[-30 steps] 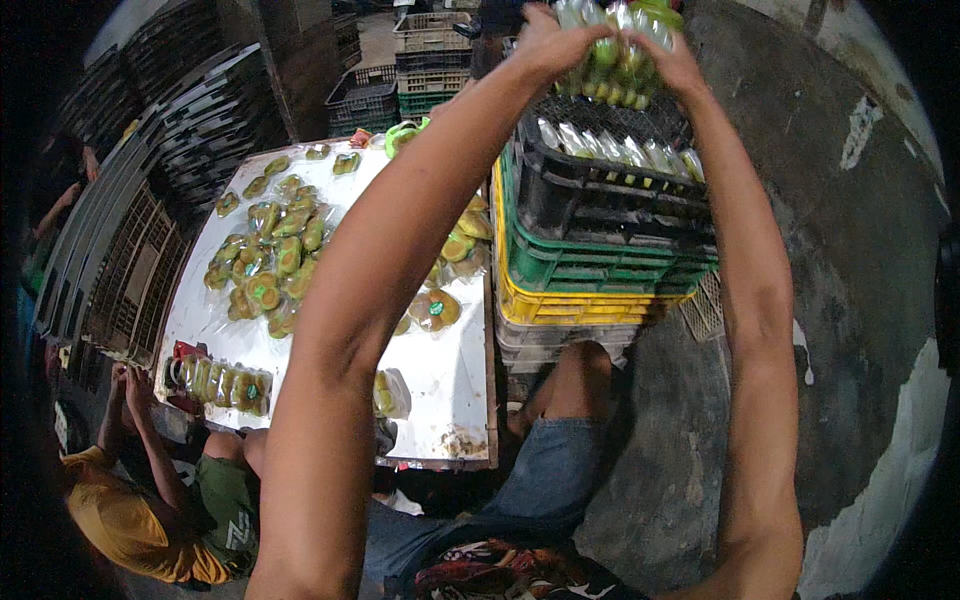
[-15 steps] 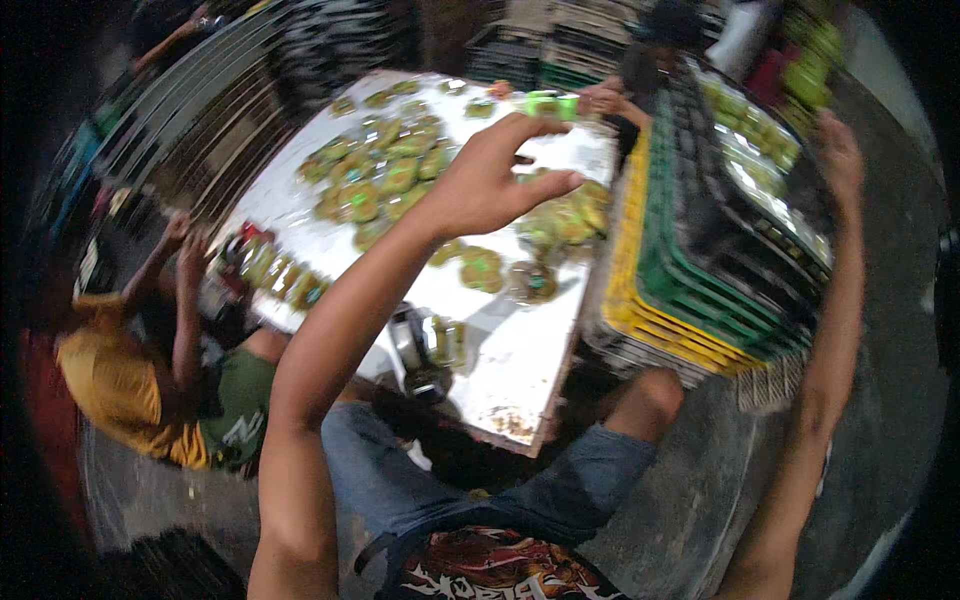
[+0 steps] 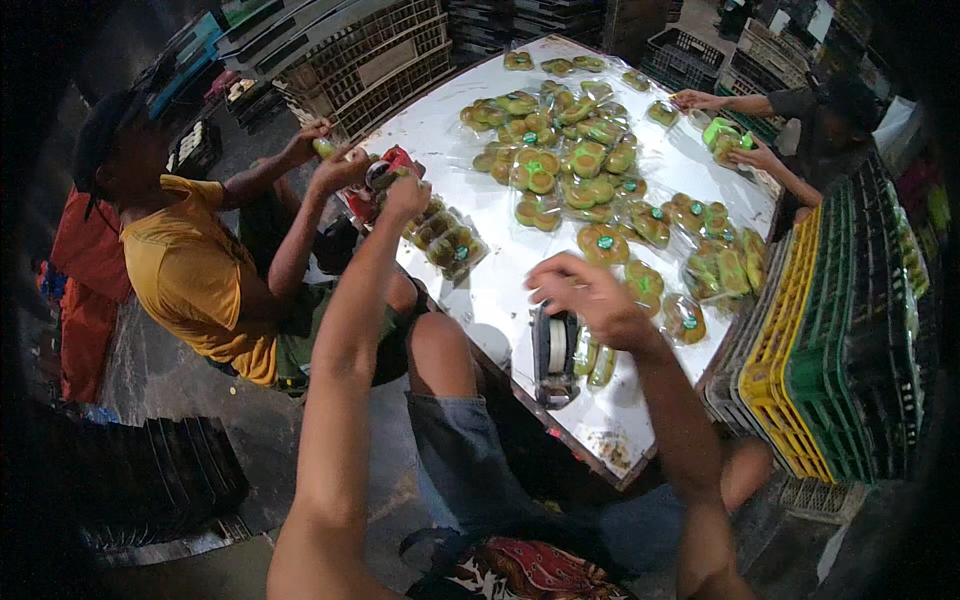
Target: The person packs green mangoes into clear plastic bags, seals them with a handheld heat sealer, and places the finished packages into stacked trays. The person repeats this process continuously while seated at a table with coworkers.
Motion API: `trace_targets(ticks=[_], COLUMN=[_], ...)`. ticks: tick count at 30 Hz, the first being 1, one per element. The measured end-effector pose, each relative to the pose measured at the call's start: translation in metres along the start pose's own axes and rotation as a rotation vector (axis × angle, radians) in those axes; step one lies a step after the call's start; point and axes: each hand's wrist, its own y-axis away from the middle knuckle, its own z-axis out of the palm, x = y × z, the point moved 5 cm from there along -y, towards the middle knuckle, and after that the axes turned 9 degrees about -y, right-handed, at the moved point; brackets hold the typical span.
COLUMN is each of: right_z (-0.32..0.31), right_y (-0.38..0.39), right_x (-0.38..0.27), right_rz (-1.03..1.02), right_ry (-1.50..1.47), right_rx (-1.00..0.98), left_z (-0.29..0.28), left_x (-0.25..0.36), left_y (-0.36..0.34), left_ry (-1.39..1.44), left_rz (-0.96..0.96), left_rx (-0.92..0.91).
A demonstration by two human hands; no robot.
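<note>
My left hand (image 3: 405, 195) is closed at the table's left side, by a red object (image 3: 399, 157) and the end of a row of bagged green-brown fruit (image 3: 450, 250); what its fingers grip is hidden. My right hand (image 3: 590, 305), slightly blurred, has its fingers apart and curved above a dark tape dispenser (image 3: 555, 365) and slim clear packs (image 3: 598, 365) near the front edge. Many clear packs of fruit (image 3: 590, 160), some with round green labels, lie across the white table (image 3: 505, 300).
A co-worker in yellow (image 3: 185, 270) sits at the left, hands near mine. Another co-worker (image 3: 820, 130) handles a green-wrapped pack (image 3: 725, 140) at the back right. Yellow, green and black crates (image 3: 810, 350) stand right of the table; more crates (image 3: 370, 65) are behind.
Both hands have come down from the pack held over the crate stack, which they let go, to the table. The view has swung left, shifting the table and crates rightward in frame.
</note>
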Motion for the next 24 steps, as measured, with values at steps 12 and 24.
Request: trace_targets(ticks=[12,24], right_z=[0.056,0.001], right_y=[-0.148,-0.092], right_x=[0.230,0.197], right_rz=[0.502,0.140], right_ry=[-0.362,-0.701], right_rx=[0.403,0.578], left_z=[0.017,-0.007], left_x=[-0.025,0.106], left_y=[0.027,0.045], left_ry=[-0.273,0.218], left_rz=[-0.411,-0.015], left_rx=[-0.026,-0.143])
